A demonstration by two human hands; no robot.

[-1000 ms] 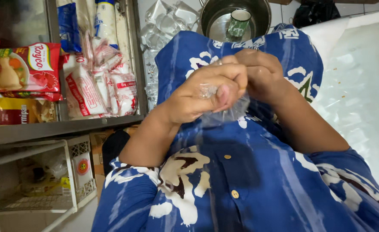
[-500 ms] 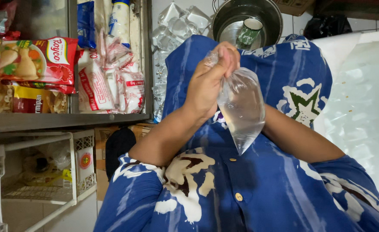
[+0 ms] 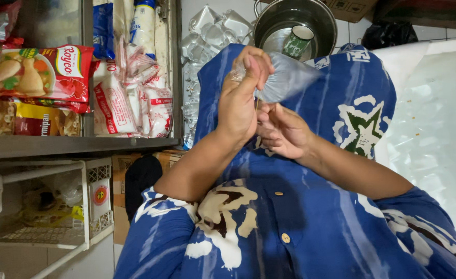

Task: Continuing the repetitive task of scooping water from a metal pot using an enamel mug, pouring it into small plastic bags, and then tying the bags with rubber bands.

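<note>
The clear plastic bag (image 3: 290,77), bulging with liquid, is hanging sideways in front of the blue patterned shirt (image 3: 300,217); it is looking soft, slippery and wobbly, best taken at its twisted neck; the left hand (image 3: 241,103) is pinching that neck; the right hand (image 3: 284,132) is half curled just below, empty; a steel pot (image 3: 269,26) and shelved packets (image 3: 135,103) are lying beyond.

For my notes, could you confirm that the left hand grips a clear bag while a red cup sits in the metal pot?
Not quite: the head view shows a green cup in the metal pot; the left hand does grip the clear bag.
</note>
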